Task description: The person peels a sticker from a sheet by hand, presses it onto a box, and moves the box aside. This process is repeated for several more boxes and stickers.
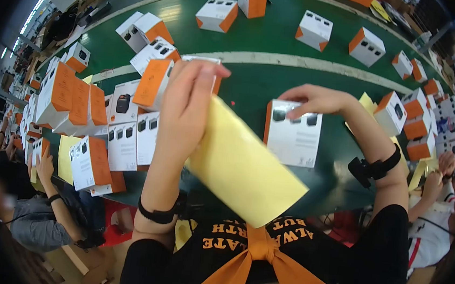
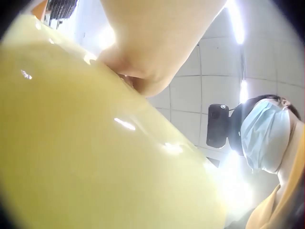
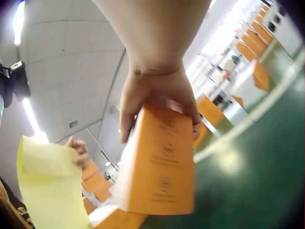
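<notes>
My left hand grips a glossy yellow sheet by its upper end, and the sheet slants down in front of my shirt. Close up in the left wrist view, the yellow sheet hides much of the hand's fingers. On the right, my right hand holds a white and orange box from its top end, thumb on one side and fingers on the other. Small pictures of black devices are printed on the box's white face. The right wrist view shows the box's orange side below the hand.
Stacked white and orange boxes crowd the left side. More boxes stand on the green conveyor belt beyond a pale rail. Boxes and yellow sheets lie at right. Other people work on both sides.
</notes>
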`<state>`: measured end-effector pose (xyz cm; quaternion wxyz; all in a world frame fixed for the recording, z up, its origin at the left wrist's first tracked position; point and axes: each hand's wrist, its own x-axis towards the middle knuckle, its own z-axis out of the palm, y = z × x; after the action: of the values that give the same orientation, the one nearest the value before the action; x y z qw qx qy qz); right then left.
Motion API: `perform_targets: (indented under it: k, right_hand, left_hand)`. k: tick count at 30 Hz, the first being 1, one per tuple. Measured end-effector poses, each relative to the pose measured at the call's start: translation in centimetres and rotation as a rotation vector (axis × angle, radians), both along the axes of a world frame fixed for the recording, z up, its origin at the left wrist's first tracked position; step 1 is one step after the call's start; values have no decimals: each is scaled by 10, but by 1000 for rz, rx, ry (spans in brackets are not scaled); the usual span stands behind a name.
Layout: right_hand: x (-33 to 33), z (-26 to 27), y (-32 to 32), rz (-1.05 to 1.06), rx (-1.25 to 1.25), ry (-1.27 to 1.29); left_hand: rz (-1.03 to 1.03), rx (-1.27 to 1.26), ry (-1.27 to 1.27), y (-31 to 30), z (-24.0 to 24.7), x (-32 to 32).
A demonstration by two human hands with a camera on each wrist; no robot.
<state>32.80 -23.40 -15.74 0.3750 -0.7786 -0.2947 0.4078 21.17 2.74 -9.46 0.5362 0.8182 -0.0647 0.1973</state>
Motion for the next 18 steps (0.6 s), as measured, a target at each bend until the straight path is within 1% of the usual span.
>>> perform_targets:
  k: [1, 2, 3, 5, 6, 7, 8, 9, 11, 12, 14, 15, 16, 17, 18]
  right_hand:
    - [-13, -6, -2, 47, -53, -108]
    - [-27, 13, 3, 58, -201, -204]
    - [-26, -8, -11, -6, 78, -568]
    - [-65, 48, 6, -449, 567, -138]
    - [-80, 58, 9, -315, 578, -87]
    - [-93, 64, 13, -176, 588, -38]
    - [-105, 70, 28, -120, 350, -297]
    - [-104, 65, 30, -36, 178, -411]
    - [-95, 58, 39, -36, 274, -274]
    - [-88, 64, 50, -7, 283, -271]
    - [-62, 83, 80, 192, 91, -201]
    - [-33, 59, 100, 243, 376, -255]
    - [-4, 56, 126, 168, 323, -69]
    - [28, 44, 157, 83, 326, -233]
    - [63, 27, 188, 70, 277, -424]
  left_hand:
    - [-29, 53, -42, -9, -2, 2]
    - [-15, 82, -115, -16, -3, 0]
    - [-22, 82, -103, -24, -5, -2]
    - [155, 184, -271, -32, -6, -6]
    - [173, 303, -403, -34, -12, -4]
    - [143, 284, -400, -39, -19, -4]
    - [42, 171, -302, -44, -23, -6]
    - [-61, 248, -266, -41, -29, -5]
    - [-165, 152, 6, -31, -14, -21]
    - [-134, 156, 8, -19, -13, -22]
    - [-265, 58, 230, 20, -10, -26]
    - [-140, 80, 195, 40, -14, -31]
    - [-19, 101, 161, 58, -19, -37]
    - [-4, 102, 158, 71, -18, -43]
    - [71, 6, 274, 82, -17, -49]
